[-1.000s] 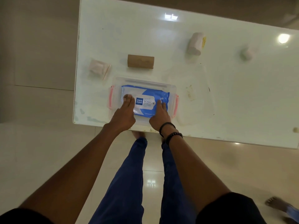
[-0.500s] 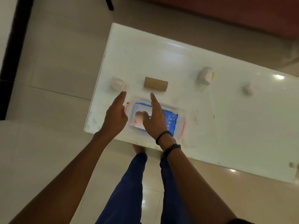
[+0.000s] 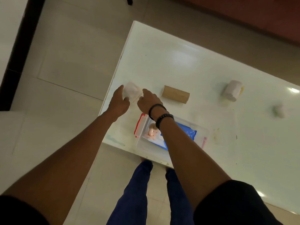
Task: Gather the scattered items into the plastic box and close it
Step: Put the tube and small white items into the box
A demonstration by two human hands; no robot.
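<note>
At the far left of the white table (image 3: 186,65), close to its left edge, lies a small pale packet (image 3: 131,90). The person's left hand (image 3: 119,101) reaches to its left side, fingers spread loosely and the fingertips at the packet's edge; whether they touch it cannot be told. The right hand (image 3: 148,99) comes in from the packet's right, fingers loosely curled and apart, with nothing clasped in it. Neither hand has closed on the packet. Two dark bands (image 3: 159,115) circle the right wrist.

Nearer the person, at the table's near edge, stands the clear plastic box (image 3: 194,127) with a red latch (image 3: 140,125) on its left end and a pinkish one on its right end. It is open, and the right forearm crosses above it. Inside lie a blue wipes pack (image 3: 186,132) and a small doll's head (image 3: 151,131) at the pack's left end.

To the right of the hands, farther back, a brown cardboard tube (image 3: 176,94) lies on its side. Well to the right, a pale roll (image 3: 231,92) with something yellow behind it rests on the table. Farther right and slightly nearer sits a small blurred whitish object (image 3: 279,110).
</note>
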